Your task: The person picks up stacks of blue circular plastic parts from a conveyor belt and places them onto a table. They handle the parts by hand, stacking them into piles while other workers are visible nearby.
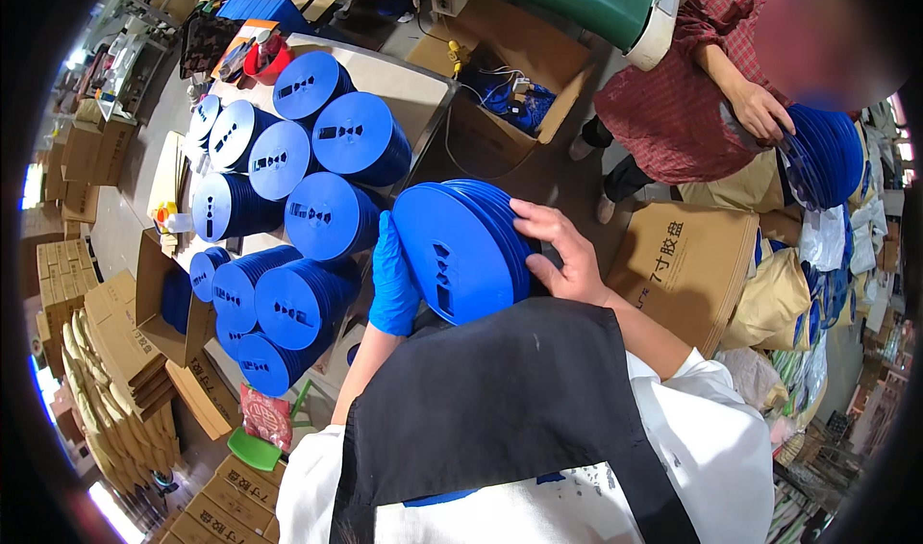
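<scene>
While both hands clamp it from opposite sides, a stack of blue plastic reel discs sits upright on edge at chest level, centre of the head view, flat face with dark cut-out slots turned toward the person. Left hand wears a blue glove, fingers curled against the left rim and face of the stack. Right hand is bare, fingers spread and wrapped over the stacked edges on the right, gripping them.

Just left of the held stack, a table carries more blue reel stacks lying on their sides, round faces up and outward, each with the same dark slot pattern; a lower group of them crowds the near edge. A red container sits at the far end of the table.

Far left: piles of flat brown cardboard fanned out, closed brown cartons behind. Lower left, printed brown boxes on the floor, a small green stool beside them. Behind the table, an open brown carton holds blue cables.

Right of the hands, a brown carton with dark printed characters stands close by. Upper right, another person in a red checked top holds a separate stack of blue discs with one hand on it.
</scene>
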`<action>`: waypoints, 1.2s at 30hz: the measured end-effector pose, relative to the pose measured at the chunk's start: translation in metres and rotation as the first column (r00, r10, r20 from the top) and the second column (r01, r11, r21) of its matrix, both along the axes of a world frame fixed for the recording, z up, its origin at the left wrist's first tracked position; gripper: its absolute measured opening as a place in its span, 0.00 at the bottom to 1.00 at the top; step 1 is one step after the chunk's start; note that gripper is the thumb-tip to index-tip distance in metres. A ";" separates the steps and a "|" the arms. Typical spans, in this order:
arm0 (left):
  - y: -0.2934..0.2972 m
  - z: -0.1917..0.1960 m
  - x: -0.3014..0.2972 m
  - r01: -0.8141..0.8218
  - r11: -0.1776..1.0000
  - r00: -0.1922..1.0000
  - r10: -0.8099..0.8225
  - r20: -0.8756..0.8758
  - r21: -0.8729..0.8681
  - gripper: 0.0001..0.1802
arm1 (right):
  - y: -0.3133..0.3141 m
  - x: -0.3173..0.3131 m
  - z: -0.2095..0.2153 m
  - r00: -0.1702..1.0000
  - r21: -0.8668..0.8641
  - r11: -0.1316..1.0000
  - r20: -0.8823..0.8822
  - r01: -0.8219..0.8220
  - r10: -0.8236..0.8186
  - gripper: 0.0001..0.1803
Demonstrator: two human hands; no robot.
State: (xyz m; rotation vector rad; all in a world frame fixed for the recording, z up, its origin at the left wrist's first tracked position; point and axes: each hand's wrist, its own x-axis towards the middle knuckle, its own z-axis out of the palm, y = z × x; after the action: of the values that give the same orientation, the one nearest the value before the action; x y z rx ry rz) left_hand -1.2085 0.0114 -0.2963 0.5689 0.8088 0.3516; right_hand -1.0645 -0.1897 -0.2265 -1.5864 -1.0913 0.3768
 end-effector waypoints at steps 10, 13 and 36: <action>-0.001 -0.002 0.000 0.000 1.000 1.000 0.000 -0.011 -0.015 0.34 | 0.009 -0.005 0.009 0.999 0.018 1.000 0.045 -0.025 0.024 0.28; -0.001 0.000 0.000 0.022 1.000 1.000 -0.022 0.014 -0.010 0.34 | -0.003 -0.004 0.005 0.996 0.047 0.998 0.081 -0.032 0.028 0.27; -0.009 0.007 0.003 0.033 0.999 0.999 -0.033 -0.015 0.007 0.33 | 0.004 -0.004 0.021 0.997 0.099 0.992 0.024 -0.080 0.078 0.25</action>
State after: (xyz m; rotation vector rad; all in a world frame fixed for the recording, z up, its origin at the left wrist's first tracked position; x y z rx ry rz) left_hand -1.2054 0.0024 -0.2888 0.5914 0.8120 0.3198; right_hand -1.0681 -0.1856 -0.2058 -1.4645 -1.1736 0.3544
